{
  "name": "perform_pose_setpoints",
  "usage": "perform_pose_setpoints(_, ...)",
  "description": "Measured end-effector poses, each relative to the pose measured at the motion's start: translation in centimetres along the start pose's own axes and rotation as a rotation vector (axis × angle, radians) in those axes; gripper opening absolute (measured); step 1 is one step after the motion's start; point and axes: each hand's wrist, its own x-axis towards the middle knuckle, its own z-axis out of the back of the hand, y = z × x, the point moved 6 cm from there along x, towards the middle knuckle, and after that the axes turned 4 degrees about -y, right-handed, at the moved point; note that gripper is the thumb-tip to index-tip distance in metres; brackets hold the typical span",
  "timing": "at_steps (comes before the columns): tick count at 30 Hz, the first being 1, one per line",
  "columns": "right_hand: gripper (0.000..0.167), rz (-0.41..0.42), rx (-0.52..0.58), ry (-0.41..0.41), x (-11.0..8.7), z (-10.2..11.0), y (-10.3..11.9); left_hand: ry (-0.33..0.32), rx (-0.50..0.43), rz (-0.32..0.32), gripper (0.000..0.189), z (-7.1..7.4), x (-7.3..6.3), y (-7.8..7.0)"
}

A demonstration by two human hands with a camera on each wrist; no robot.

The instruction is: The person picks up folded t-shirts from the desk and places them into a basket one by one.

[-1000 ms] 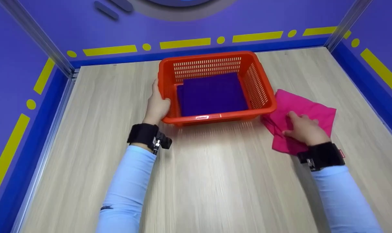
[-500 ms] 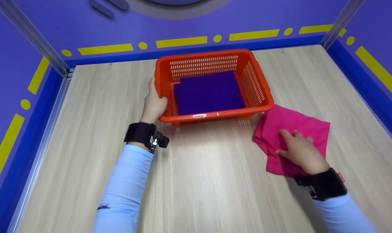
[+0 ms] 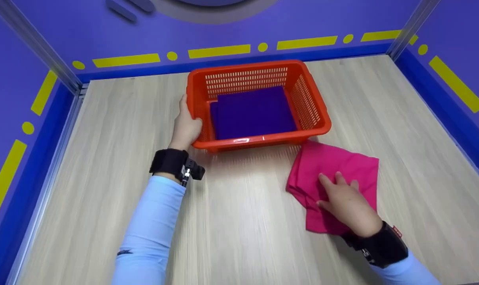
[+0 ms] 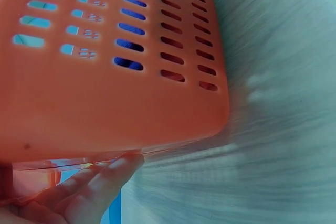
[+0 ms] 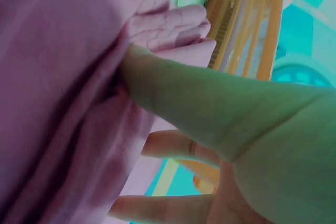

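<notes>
A red plastic basket (image 3: 259,139) with slotted walls stands toward the back of the table. My left hand (image 3: 186,127) holds its left side at the rim, thumb over the edge; in the left wrist view the fingers (image 4: 100,187) lie along the outside. Folded dark purple cloth (image 3: 255,113) rests inside the basket. Just in front of the basket's right corner lies a folded pink cloth (image 3: 358,170). My right hand (image 3: 350,206) rests on it with fingers spread and fairly straight. The right wrist view shows the thumb tip pressed into the folds.
The light wood-grain table (image 3: 231,233) spans the space between blue-purple walls with yellow marks. A metal rail (image 3: 45,186) runs along the left edge. The back wall (image 3: 223,35) stands close behind the basket.
My right hand has moved left and toward me, and the pink cloth has moved with it. The left hand stays on the basket; both shift slightly left in view.
</notes>
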Motion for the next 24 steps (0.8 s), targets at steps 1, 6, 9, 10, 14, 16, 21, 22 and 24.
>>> perform_pose_setpoints(1,0.072,-0.001,0.000,0.006,-0.1,0.0,0.2,0.002,-0.004,-0.006,0.086,0.0,0.0,-0.1)
perform_pose_setpoints(6,0.072,-0.017,0.017,0.064,-0.3,-0.3,1.4,0.009,-0.018,-0.002,0.086,-0.1,0.1,-0.1)
perform_pose_setpoints(9,0.071,-0.002,0.015,0.065,-0.4,-0.5,2.3,0.010,-0.017,0.010,0.086,-0.1,0.1,0.1)
perform_pose_setpoints(10,0.070,0.006,0.011,0.059,-0.4,-0.6,2.6,0.010,-0.014,0.012,0.085,-0.1,0.1,0.1)
perform_pose_setpoints(14,0.067,0.030,0.005,0.038,-0.2,-0.8,3.9,0.005,0.003,0.002,0.085,-0.1,0.1,0.2)
perform_pose_setpoints(16,0.067,0.042,-0.002,0.037,-0.1,-0.9,4.5,0.006,0.010,-0.002,0.085,0.0,0.1,0.2)
perform_pose_setpoints(21,0.066,0.078,-0.003,0.021,0.3,-1.1,6.1,0.013,0.017,0.003,0.085,-0.1,0.1,0.2)
perform_pose_setpoints(22,0.066,0.083,-0.002,0.017,0.4,-1.2,6.4,0.014,0.017,0.005,0.084,-0.1,0.1,0.1)
perform_pose_setpoints(24,0.066,0.097,-0.003,0.012,0.5,-1.3,6.9,0.013,0.018,0.007,0.084,-0.1,0.1,0.0)
